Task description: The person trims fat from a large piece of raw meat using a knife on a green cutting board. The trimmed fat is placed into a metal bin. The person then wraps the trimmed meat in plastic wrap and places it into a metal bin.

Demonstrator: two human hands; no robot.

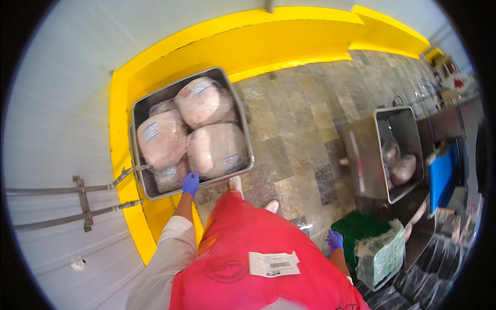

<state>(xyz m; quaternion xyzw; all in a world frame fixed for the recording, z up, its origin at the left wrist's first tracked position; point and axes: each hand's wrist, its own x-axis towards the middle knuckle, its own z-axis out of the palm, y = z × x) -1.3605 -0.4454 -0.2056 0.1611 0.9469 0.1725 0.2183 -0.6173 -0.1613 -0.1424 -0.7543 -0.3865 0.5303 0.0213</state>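
My left hand (190, 183), in a purple glove, grips the near rim of a deep grey metal bin (248, 124). Inside the bin lie several large pale, bagged pieces of what looks like raw meat (214, 147), some with white and blue labels. They are piled nearly to the top. My right hand (335, 240), also purple-gloved, hangs at my right side with its fingers curled. Nothing shows in it. It is beside a green plastic-wrapped stack (361, 232), apart from it as far as I can see.
A yellow curb (289, 39) runs along the white wall behind the bin, and metal pipes (62, 191) stick out on the left. A second metal bin (364, 155) with several pale pieces stands to the right, near a blue panel (445, 173). Red plastic (232, 227) covers my front.
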